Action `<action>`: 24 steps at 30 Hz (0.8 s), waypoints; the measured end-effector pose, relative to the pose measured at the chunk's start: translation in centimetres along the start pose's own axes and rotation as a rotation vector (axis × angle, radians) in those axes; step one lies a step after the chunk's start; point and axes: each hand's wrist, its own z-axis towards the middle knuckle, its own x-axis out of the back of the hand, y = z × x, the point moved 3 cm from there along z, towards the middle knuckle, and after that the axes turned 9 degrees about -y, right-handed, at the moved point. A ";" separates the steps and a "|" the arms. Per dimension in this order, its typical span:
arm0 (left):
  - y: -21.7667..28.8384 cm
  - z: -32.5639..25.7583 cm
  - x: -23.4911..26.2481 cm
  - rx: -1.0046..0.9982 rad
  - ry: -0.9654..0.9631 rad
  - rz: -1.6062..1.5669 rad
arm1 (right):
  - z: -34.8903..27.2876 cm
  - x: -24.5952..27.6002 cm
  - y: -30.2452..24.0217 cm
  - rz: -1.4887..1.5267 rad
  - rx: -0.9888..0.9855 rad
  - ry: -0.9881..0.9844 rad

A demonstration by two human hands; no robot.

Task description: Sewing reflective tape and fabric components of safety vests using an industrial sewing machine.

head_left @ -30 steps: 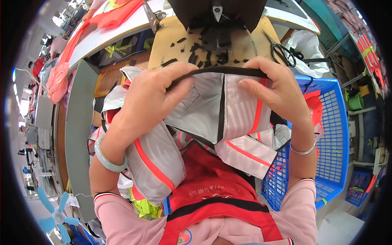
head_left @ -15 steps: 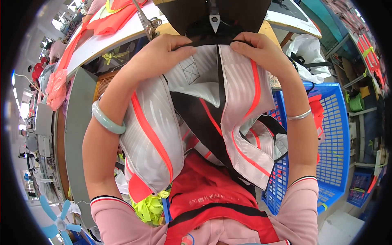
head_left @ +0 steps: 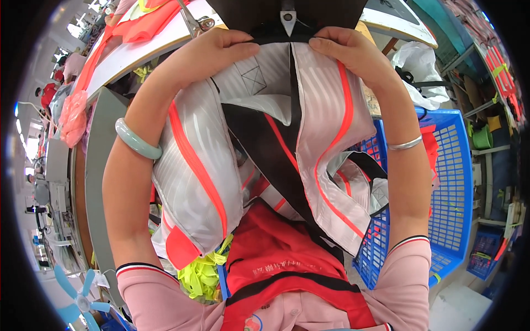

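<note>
up high, both hands pinch the top edge of a white striped garment piece [head_left: 309, 110] under the sewing machine head.

left hand [head_left: 212, 52] and right hand [head_left: 348, 49] close on it either side of the black strap [head_left: 292, 83], equally near; the piece hangs lengthwise toward the lap. blue plastic basket [head_left: 447, 182] to the right, worktable [head_left: 165, 41] beyond, crowded workshop around.

Bright, even daylight; soft shadows; centre sharp; strong fisheye bending at rim; black vignette corners
</note>
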 end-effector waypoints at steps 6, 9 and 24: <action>0.1 0.6 0.4 0.055 0.106 0.043 | 0.8 0.7 0.4 0.051 0.028 0.007; -1.0 -1.0 1.1 0.039 0.264 0.061 | -1.3 2.6 -0.4 0.104 0.028 0.143; -0.1 -14.3 -9.8 -0.067 -0.414 -0.423 | -12.7 -13.3 -3.8 -0.173 0.160 -0.717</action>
